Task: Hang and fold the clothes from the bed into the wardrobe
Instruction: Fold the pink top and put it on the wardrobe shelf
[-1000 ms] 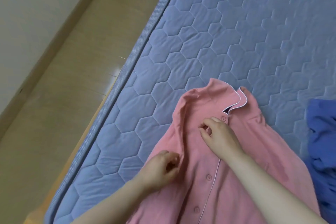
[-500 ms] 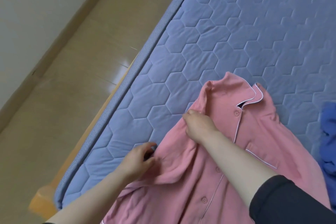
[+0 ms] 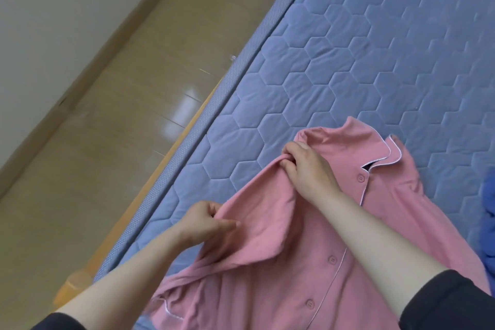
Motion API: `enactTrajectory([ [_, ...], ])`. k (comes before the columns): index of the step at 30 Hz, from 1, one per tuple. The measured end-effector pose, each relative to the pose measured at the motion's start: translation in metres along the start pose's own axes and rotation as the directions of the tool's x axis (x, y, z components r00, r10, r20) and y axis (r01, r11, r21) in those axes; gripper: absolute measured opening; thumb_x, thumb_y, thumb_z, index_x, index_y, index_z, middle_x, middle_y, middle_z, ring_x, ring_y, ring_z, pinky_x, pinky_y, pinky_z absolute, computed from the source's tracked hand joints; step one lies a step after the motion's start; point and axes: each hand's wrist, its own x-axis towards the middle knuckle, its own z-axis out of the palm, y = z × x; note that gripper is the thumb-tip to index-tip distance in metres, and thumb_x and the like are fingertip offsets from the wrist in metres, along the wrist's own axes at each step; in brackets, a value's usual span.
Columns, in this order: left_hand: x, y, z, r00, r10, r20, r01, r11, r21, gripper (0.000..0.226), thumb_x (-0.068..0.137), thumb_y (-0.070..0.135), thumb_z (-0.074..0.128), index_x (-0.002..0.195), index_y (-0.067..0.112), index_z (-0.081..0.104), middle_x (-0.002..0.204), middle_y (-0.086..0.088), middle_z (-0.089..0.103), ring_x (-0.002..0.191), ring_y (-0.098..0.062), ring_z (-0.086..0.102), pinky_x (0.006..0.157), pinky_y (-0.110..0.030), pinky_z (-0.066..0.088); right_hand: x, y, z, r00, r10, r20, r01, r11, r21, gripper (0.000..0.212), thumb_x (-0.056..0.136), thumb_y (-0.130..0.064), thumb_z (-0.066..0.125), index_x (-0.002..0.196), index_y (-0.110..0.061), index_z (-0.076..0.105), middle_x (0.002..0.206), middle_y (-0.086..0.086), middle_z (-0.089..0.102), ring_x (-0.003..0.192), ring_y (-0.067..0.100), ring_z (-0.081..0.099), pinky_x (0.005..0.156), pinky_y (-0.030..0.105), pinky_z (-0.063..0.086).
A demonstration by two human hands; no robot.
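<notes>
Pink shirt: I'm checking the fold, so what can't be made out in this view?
Head view:
The pink shirt has its lower part cut off by the bottom edge.
Whatever lies under the fold gripped by the left hand and right hand is hidden by the cloth.
The blue garment is cut off by the right edge; its type is unclear.
The wardrobe is out of frame.

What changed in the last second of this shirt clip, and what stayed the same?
The right-hand grip left the top button, moved left to the shoulder beside the collar, and now holds a raised fold of the pink shirt. The left-hand grip keeps pinching the shirt's side edge. The shirt stays buttoned on the mattress.
</notes>
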Motion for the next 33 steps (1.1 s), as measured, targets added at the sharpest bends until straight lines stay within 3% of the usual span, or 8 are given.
enactTrajectory([
  [3, -0.003, 0.013, -0.044, 0.976, 0.020, -0.216, -0.024, 1.000, -0.017, 0.029, 0.069, 0.035, 0.070, 0.062, 0.012, 0.054, 0.056, 0.001, 0.047, 0.056, -0.016, 0.043, 0.051, -0.026, 0.034, 0.027, -0.023, -0.002, 0.999, -0.009, -0.036, 0.011, 0.999, 0.046, 0.010, 0.092, -0.018, 0.055, 0.096, -0.009, 0.057, 0.102, 0.008, 0.061, 0.098, 0.030, 0.056, 0.081, 0.039, 0.042],
  [7, 0.002, 0.044, -0.105, 0.805, 0.181, -0.565, -0.162, 0.983, 0.084, 0.017, 0.060, 0.028, 0.050, 0.056, 0.012, 0.047, 0.051, 0.004, 0.038, 0.053, -0.014, 0.036, 0.050, -0.029, 0.032, 0.067, -0.051, 0.007, 0.997, 0.063, -0.040, -0.054, 0.980, 0.192, 0.013, 0.092, -0.017, 0.058, 0.097, -0.005, 0.060, 0.104, 0.012, 0.061, 0.098, 0.029, 0.056, 0.084, 0.037, 0.041],
  [12, 0.019, 0.062, -0.147, 0.674, 0.429, -0.601, -0.177, 0.884, 0.432, 0.033, 0.072, 0.015, 0.059, 0.055, 0.019, 0.031, 0.051, 0.004, 0.034, 0.053, -0.017, 0.034, 0.048, -0.031, 0.026, 0.106, -0.059, 0.029, 0.983, 0.183, -0.033, -0.166, 0.944, 0.284, 0.012, 0.091, -0.016, 0.060, 0.094, -0.004, 0.060, 0.103, 0.014, 0.062, 0.098, 0.029, 0.055, 0.082, 0.032, 0.038],
  [17, 0.036, 0.056, -0.149, 0.819, 0.366, -0.442, -0.099, 0.849, 0.519, 0.030, 0.075, 0.021, 0.065, 0.062, 0.020, 0.037, 0.060, 0.001, 0.045, 0.061, -0.024, 0.043, 0.051, -0.031, 0.029, 0.110, -0.046, 0.041, 0.963, 0.268, -0.027, -0.238, 0.894, 0.379, 0.012, 0.091, -0.009, 0.059, 0.102, -0.003, 0.061, 0.110, 0.015, 0.061, 0.101, 0.027, 0.059, 0.092, 0.029, 0.041],
  [21, 0.037, 0.045, -0.141, 0.850, 0.353, -0.392, -0.113, 0.847, 0.519, 0.028, 0.080, 0.016, 0.055, 0.059, 0.019, 0.037, 0.057, 0.002, 0.045, 0.060, -0.023, 0.042, 0.050, -0.029, 0.030, 0.091, -0.041, 0.041, 0.957, 0.289, -0.025, -0.246, 0.854, 0.459, 0.041, 0.092, -0.005, 0.056, 0.132, -0.008, 0.049, 0.127, 0.006, 0.049, 0.086, 0.000, 0.061, 0.084, 0.008, 0.038],
  [27, 0.028, 0.082, -0.130, 0.893, 0.323, -0.312, -0.191, 0.902, 0.386, 0.026, 0.083, 0.024, 0.054, 0.062, 0.017, 0.041, 0.058, 0.005, 0.042, 0.058, -0.014, 0.040, 0.050, -0.027, 0.032, 0.049, -0.023, 0.036, 0.906, 0.416, -0.080, -0.313, 0.783, 0.537, 0.047, 0.089, 0.002, 0.054, 0.135, -0.006, 0.046, 0.137, 0.012, 0.048, 0.110, 0.026, 0.058, 0.083, 0.007, 0.037],
  [31, 0.015, 0.121, -0.099, 0.950, 0.260, -0.171, -0.182, 0.911, 0.370, 0.028, 0.091, 0.026, 0.054, 0.068, 0.017, 0.041, 0.063, 0.005, 0.042, 0.063, -0.016, 0.041, 0.055, -0.027, 0.035, 0.019, -0.004, 0.022, 0.836, 0.549, 0.003, -0.421, 0.638, 0.645, 0.040, 0.092, -0.006, 0.055, 0.130, -0.017, 0.050, 0.133, 0.005, 0.053, 0.113, 0.030, 0.059, 0.100, 0.045, 0.047],
  [33, 0.010, 0.138, -0.070, 0.983, 0.180, -0.038, -0.171, 0.972, 0.164, 0.022, 0.095, 0.026, 0.053, 0.078, 0.014, 0.046, 0.072, 0.000, 0.047, 0.068, -0.018, 0.046, 0.056, -0.027, 0.041, 0.000, 0.006, 0.016, 0.809, 0.587, 0.030, -0.447, 0.583, 0.678, 0.036, 0.093, -0.008, 0.054, 0.127, -0.019, 0.051, 0.127, 0.003, 0.056, 0.109, 0.030, 0.062, 0.099, 0.052, 0.047],
])
